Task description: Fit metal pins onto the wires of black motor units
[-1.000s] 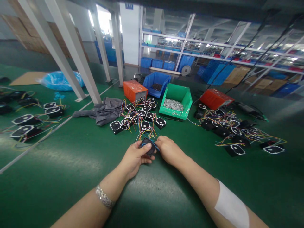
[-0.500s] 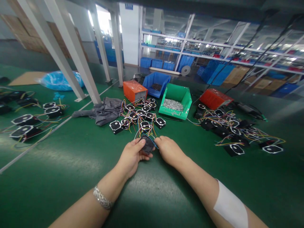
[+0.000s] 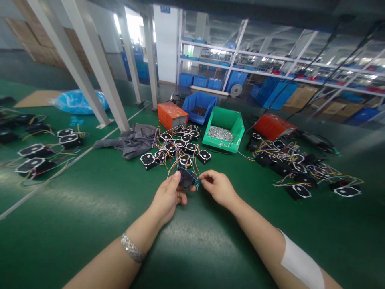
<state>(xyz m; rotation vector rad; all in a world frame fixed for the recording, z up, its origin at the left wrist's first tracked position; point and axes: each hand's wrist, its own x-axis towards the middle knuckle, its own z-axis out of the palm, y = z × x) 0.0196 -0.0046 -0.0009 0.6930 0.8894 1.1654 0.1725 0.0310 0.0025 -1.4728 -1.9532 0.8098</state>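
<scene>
My left hand (image 3: 168, 196) grips a small black square-bodied motor (image 3: 187, 179) with coloured wires, its thumb on the near face and its fingers underneath. A loop of blue wire (image 3: 197, 184) hangs at the motor's right edge. Just right of that edge is my right hand (image 3: 218, 186), its fingers curled and the thumb close to the index fingertip. Whatever it pinches is too small to make out. Beyond both hands lies a cluster of similar black motors (image 3: 185, 160) with white-edged faces and tangled wires.
A green bin (image 3: 224, 144) of small metal parts and a blue bin (image 3: 200, 100) of dark parts stand behind the motors. Orange boxes (image 3: 172, 116) flank them. A grey cloth (image 3: 136, 140) lies left; more wired motors (image 3: 297, 166) lie right on the green surface (image 3: 192, 249).
My right hand has drawn slightly to the right, away from the motor's edge. The motor in my left hand has tilted, and the blue wire now hangs bunched beside it.
</scene>
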